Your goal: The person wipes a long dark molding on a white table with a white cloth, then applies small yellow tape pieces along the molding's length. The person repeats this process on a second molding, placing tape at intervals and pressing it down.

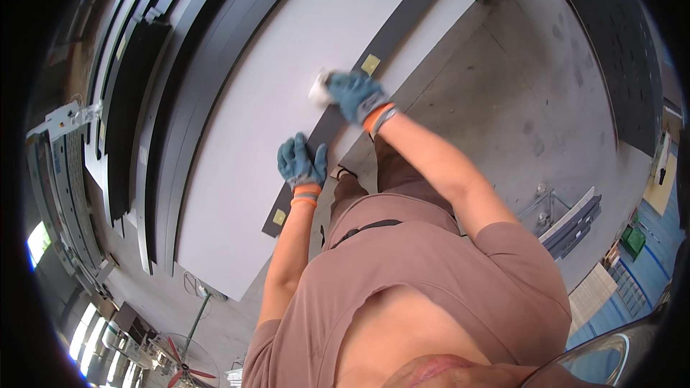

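Observation:
Both my hands wear blue-grey work gloves with orange cuffs. My left hand [302, 162] rests palm down, fingers stretched, on a long dark grey strip [402, 32] and the white panel edge beside it. My right hand [357, 97] grips a crumpled white cloth [320, 88], slightly blurred, against the strip and the panel. The strip lies lengthwise on a wide white panel [237, 122]. One yellow label [370, 65] sits on the strip past my right hand, and another yellow label [279, 216] is at its near end.
Long dark profiles [205, 65] lie along the panel's left side, with more strips stacked beyond. A fan [183, 368] stands at the lower left. To the right is concrete floor [496, 86], with a small rack of dark pieces [571, 226] and a green bin [632, 241].

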`<act>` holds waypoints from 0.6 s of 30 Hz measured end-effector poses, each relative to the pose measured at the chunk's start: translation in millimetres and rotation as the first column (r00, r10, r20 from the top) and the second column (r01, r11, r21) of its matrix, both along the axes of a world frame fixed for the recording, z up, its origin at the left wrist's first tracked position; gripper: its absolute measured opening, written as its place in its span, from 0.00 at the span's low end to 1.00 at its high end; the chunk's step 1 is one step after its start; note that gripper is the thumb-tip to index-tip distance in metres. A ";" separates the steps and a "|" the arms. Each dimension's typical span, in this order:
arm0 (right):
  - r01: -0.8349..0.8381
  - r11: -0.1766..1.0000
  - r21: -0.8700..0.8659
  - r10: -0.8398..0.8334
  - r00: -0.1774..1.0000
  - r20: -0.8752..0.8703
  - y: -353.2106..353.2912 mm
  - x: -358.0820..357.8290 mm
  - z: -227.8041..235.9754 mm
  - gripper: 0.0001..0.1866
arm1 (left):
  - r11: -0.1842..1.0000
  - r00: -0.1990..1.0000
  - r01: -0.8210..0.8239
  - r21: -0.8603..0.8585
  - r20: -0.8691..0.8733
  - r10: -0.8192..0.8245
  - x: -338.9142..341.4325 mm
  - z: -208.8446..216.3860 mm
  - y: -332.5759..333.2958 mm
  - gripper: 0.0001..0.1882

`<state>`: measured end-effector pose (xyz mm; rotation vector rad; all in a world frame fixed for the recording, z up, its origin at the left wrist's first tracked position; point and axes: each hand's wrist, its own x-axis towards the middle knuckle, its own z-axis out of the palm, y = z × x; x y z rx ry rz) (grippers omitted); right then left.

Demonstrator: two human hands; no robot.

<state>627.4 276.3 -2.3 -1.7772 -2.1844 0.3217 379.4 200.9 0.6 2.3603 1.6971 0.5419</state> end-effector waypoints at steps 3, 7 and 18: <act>0.283 0.953 0.111 -0.288 0.957 0.035 84.5 132.0 -27.0 0.16 | 0.999 0.992 0.035 0.037 -0.122 -0.030 -5.9 -8.0 -7.2 0.32; 0.745 0.654 0.130 -0.756 0.650 0.075 145.2 444.4 -23.4 0.13 | 0.989 0.990 0.120 0.089 -0.084 -0.113 21.8 -11.7 19.0 0.36; -0.057 0.980 0.189 0.065 0.997 -0.041 36.9 93.7 29.3 0.12 | 0.995 0.980 0.085 -0.050 -0.175 -0.092 -30.3 -6.5 -25.3 0.39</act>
